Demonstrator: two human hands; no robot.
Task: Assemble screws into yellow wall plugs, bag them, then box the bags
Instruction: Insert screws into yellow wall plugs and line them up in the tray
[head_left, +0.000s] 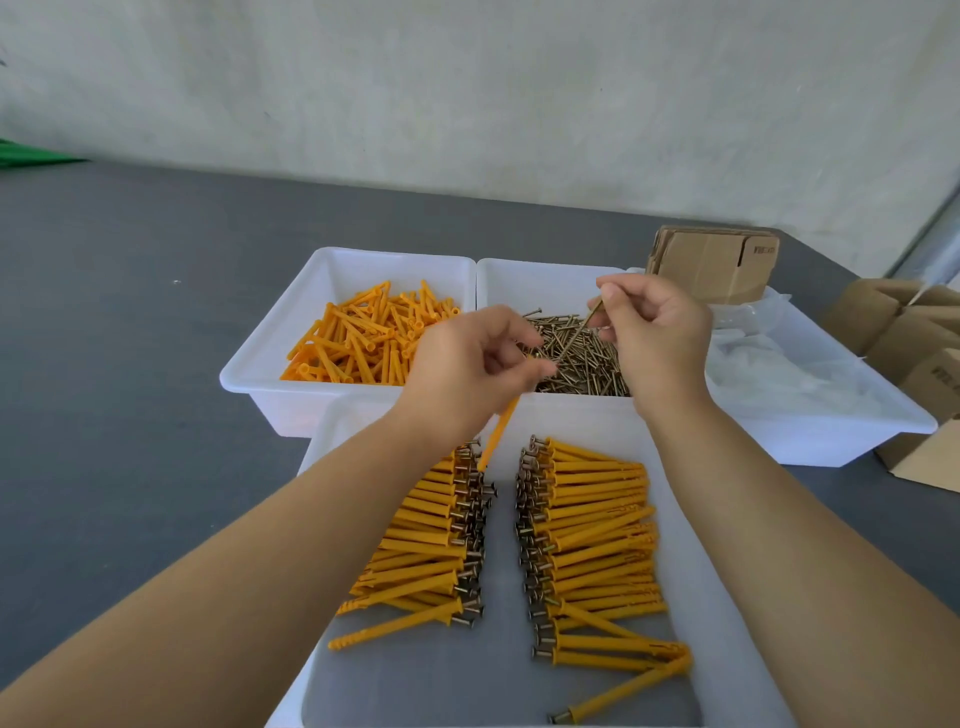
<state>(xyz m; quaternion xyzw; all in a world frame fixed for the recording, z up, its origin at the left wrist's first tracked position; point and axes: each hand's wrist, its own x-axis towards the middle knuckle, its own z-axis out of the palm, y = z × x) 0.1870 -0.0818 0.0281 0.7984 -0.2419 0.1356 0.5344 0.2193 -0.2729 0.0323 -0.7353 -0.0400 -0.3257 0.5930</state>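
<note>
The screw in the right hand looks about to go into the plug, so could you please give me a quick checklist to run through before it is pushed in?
1. Right hand pinches one screw: ok.
2. Left hand grips one yellow plug: ok.
3. Screw tip lined up with the plug's open end: cannot tell, the left fingers hide it.
4. Room in the near tray for the finished piece: ok, bare strip between the two rows.
5. Spare plugs in the far left bin: ok.
6. Spare screws in the middle bin: ok.
</note>
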